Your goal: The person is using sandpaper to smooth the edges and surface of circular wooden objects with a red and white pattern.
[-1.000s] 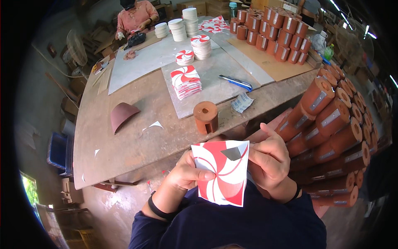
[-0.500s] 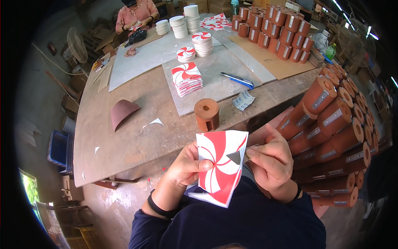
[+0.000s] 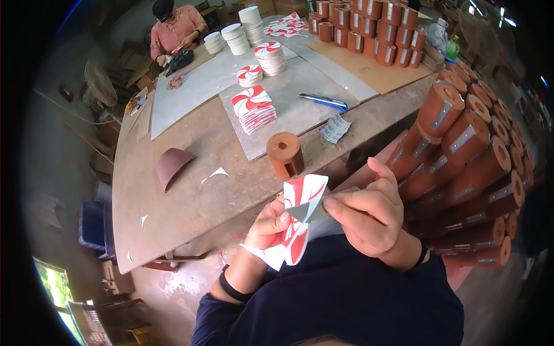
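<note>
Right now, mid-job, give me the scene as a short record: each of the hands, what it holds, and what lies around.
Left hand: pinching a red-and-white sheet, bent
Right hand: pinching a thin grey piece that overlaps the sheet in view; contact unclear
Near table edge: upright brown cylinder
Beyond it: blue knife, stack of square swirl cards
Right side: pile of brown cylinders with metal strips
Across the table: co-worker in pink

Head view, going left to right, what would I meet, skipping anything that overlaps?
Blue rectangular plastic crate, curved mauve shell-like piece, pointed thin white scrap, bare left hand, bare right hand, pile of brown hollow cylinders.
</note>
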Demonstrator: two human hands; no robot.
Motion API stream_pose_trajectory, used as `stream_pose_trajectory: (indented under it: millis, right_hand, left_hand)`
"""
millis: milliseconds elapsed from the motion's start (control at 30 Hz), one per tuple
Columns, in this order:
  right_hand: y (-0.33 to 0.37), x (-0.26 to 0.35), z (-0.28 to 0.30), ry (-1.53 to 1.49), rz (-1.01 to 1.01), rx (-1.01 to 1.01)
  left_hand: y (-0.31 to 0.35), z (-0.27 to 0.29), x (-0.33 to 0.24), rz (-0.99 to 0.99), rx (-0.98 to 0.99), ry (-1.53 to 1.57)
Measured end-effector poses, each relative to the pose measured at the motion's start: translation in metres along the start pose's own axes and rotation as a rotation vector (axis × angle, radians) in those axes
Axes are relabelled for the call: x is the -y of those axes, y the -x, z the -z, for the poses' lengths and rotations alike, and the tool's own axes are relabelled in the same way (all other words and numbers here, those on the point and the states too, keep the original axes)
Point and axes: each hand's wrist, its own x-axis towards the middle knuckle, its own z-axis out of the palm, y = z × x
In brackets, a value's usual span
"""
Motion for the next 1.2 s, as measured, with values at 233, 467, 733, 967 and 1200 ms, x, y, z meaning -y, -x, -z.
stream_pose_trajectory:
  millis: [233, 467, 733, 967, 1200]
  right_hand:
    - [0.004, 0.001, 0.003, 0.053, 0.032, 0.007]
    - [0.007, -0.003, 0.004, 0.062, 0.031, -0.009]
    - [0.008, -0.003, 0.000, 0.041, 0.035, 0.031]
    - [0.008, -0.003, 0.002, 0.011, 0.003, 0.054]
    - [0.006, -0.004, 0.001, -0.035, -0.005, 0.066]
  left_hand:
    - [-0.006, -0.008, 0.008, -0.040, -0.097, -0.157]
    - [-0.003, -0.010, 0.008, -0.078, -0.229, -0.221]
    - [-0.005, -0.009, 0.005, -0.126, -0.219, -0.103]
    - [-0.004, -0.007, 0.005, -0.126, -0.194, -0.180]
    - [-0.004, 0.001, 0.002, -0.164, 0.006, -0.252]
